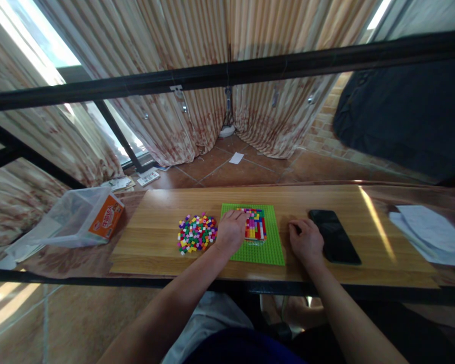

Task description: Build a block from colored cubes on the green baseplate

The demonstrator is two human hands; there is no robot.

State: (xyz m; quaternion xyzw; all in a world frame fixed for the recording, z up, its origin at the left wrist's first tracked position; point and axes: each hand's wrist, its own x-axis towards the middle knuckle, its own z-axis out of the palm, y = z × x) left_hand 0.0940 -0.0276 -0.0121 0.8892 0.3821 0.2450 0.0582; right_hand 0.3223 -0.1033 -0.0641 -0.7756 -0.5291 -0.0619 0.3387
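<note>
A green studded baseplate (275, 247) lies on the wooden board, with a block of small coloured bricks (256, 227) built up in rows on its upper middle. My left hand (232, 230) reaches over the plate's left part, its bent fingers at the left edge of the built bricks. Whatever its fingertips hold is hidden under the hand. Left of that hand, a heap of loose small bricks (197, 232) in mixed colours is spread on the wood. My right hand (306, 240) rests right of the plate with curled fingers and nothing visible in them, close beside a black phone (335, 236).
A clear plastic box (74, 217) with an orange label lies at the left end. Papers (434, 230) lie at the right end. The wooden board (159, 202) carries the bricks and phone. Behind it runs a black metal rail (212, 78) before striped curtains (197, 40).
</note>
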